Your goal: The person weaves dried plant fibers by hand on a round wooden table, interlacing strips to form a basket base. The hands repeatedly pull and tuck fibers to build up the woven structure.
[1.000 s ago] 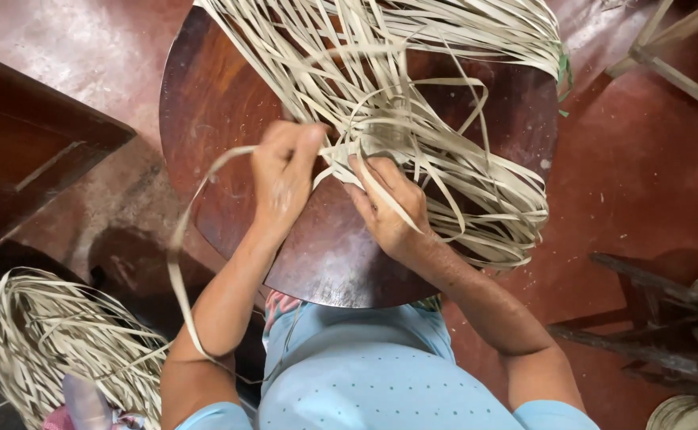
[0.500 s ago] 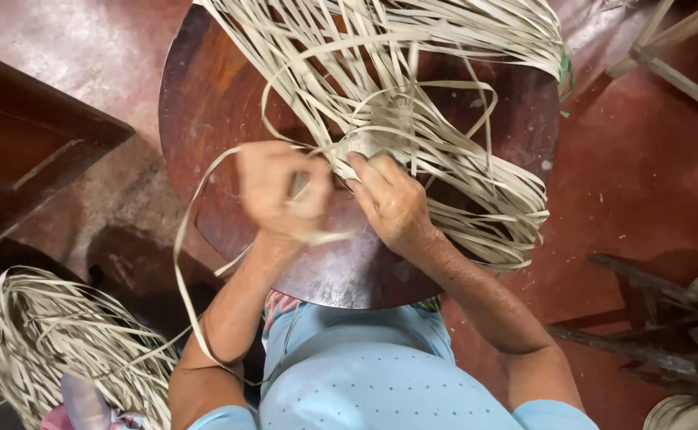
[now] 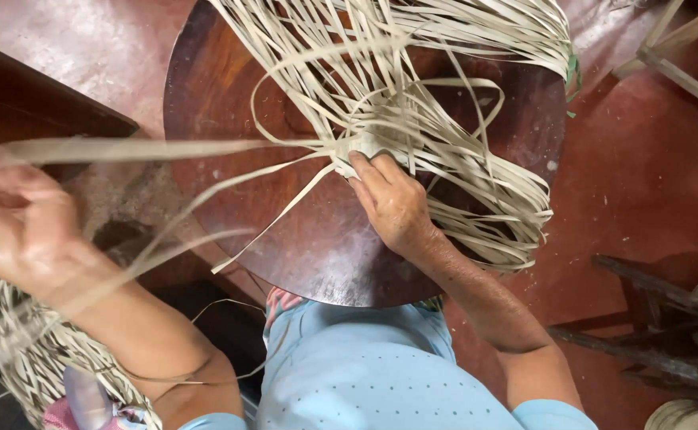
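Seen from above, a person in a pale blue dotted shirt (image 3: pixel 365 374) works pale flat weaving strips at a round dark wooden counter (image 3: pixel 285 239). Nearest the camera, the left hand (image 3: pixel 18 219) is drawn far out to the person's left, its grip closed on a long strip (image 3: pixel 166 149) that runs taut from the fist across the counter to the woven knot (image 3: pixel 365 147); the hand is blurred, so exactly how the fingers pinch the strip is hard to tell. Below that hand, on the floor, lies a loose bundle of strips (image 3: pixel 30 358). Farther in, the right hand (image 3: pixel 392 203) rests on the counter with its fingertips pressed flat on the near edge of the knot, the grip narrow and pinning rather than enclosing it. Beyond and to the right of this hand, many loose strips (image 3: pixel 476 199) fan and loop across the counter, some spilling past its far rim. Red floor (image 3: pixel 643 199) surrounds the counter.
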